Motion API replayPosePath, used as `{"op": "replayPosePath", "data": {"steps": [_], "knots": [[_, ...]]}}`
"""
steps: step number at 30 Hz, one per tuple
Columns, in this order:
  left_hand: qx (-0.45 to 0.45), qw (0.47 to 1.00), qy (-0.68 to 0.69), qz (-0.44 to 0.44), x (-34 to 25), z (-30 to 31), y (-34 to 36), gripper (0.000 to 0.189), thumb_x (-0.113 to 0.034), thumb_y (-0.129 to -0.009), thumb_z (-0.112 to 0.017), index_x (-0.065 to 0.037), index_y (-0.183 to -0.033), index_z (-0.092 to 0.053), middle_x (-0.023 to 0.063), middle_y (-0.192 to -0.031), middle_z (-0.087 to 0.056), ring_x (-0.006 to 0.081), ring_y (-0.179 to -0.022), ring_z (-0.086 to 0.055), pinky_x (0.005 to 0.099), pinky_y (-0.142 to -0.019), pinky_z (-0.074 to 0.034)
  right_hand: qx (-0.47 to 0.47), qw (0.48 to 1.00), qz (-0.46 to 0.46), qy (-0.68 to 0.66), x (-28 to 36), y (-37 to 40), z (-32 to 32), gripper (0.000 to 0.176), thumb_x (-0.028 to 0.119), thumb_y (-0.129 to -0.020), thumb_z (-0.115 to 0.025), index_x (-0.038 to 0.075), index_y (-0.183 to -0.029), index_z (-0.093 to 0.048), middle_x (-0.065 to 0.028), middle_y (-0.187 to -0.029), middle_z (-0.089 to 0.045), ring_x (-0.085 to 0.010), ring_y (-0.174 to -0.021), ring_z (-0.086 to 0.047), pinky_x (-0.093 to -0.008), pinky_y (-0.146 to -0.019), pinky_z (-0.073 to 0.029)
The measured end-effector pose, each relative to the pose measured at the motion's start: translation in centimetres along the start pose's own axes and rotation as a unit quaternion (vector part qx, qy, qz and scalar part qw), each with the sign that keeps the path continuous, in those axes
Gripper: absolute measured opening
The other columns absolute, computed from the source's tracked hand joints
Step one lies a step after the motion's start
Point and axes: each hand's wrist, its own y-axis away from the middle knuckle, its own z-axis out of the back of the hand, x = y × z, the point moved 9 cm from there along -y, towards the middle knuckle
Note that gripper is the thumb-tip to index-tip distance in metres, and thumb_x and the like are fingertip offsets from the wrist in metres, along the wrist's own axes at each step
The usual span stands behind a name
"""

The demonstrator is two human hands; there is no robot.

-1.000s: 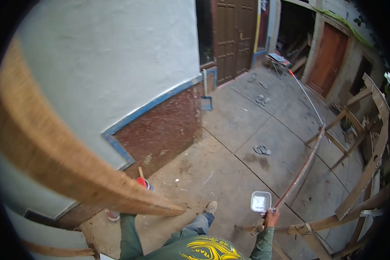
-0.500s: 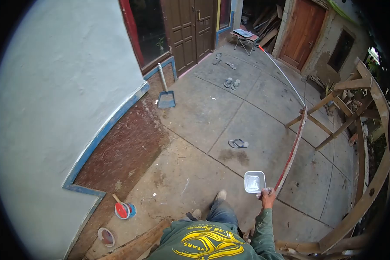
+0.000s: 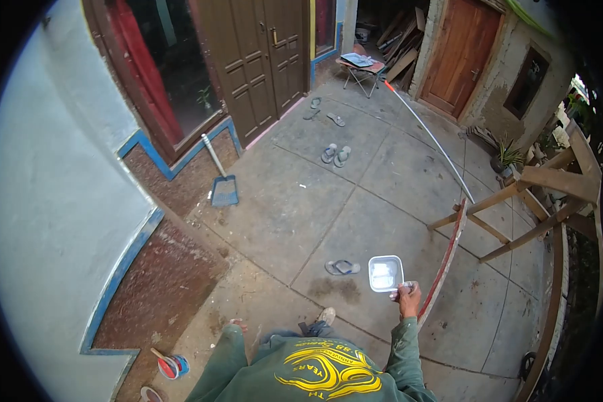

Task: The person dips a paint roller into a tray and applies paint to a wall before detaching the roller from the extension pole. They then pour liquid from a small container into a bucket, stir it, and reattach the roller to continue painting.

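Clock positions are read from your torso (image 3: 328, 368), with 12 o'clock at the top of the view. Your right hand (image 3: 407, 295), between 1 and 2 o'clock, pinches the near right corner of a square plastic tub (image 3: 386, 273) between thumb and fingers; the tub is at 1 o'clock, raised over the concrete floor (image 3: 395, 201), its open top facing up, with whitish material (image 3: 383, 275) inside. Just beyond that hand, a red-edged plank (image 3: 441, 275) runs toward a wooden trestle (image 3: 496, 234); contact between hand and plank cannot be determined. Your left hand (image 3: 238, 324), at 10 o'clock, is partly visible beside its sleeve; whether its fingers are spread or pressed together cannot be told, and nothing is seen in it. A paint can (image 3: 174, 366) with a wooden handle projecting from it stands at 9 o'clock, and a dustpan (image 3: 224, 191) lies at 11 o'clock. Principal hazards, as judged: because the tub is gripped at only 1 corner, a turn of the wrist or a slack pinch could tilt it and spill the contents; a knock against the plank could have the same effect. The loose flip-flop (image 3: 342, 268) at 12 o'clock, ahead of your shoe (image 3: 325, 316), could roll underfoot and cause a stumble.
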Motion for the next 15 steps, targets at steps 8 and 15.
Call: {"op": "replayPosePath", "data": {"steps": [8, 15], "knots": [[-0.024, 0.971, -0.127, 0.201, 1.8, -10.7, 1.2, 0.038, -0.039, -0.089, -0.047, -0.005, -0.104, -0.056, 0.0165, -0.092, -0.064, 0.0303, -0.081, -0.062, 0.044, -0.069, -0.049, 0.008, 1.0, 0.0, 0.017, 5.3, -15.9, -1.4, 0.014, 0.009, -0.084, -0.057, 0.001, -0.086, -0.046, -0.0078, -0.064, -0.056, -0.015, -0.05, -0.056, -0.0281, -0.046, -0.048], [0.02, 0.951, -0.293, -0.093, -10.3, -19.9, -10.2, 0.031, -0.034, -0.085, -0.047, -0.006, -0.094, -0.058, 0.0132, -0.078, -0.058, 0.027, -0.074, -0.059, 0.0409, -0.062, -0.047, 0.003, 1.0, 0.017, 0.001, 8.5, -30.4, -4.4, 0.013, 0.005, -0.084, -0.056, 0.0, -0.084, -0.044, -0.0074, -0.065, -0.055, -0.0149, -0.05, -0.056, -0.0274, -0.045, -0.048]]}}
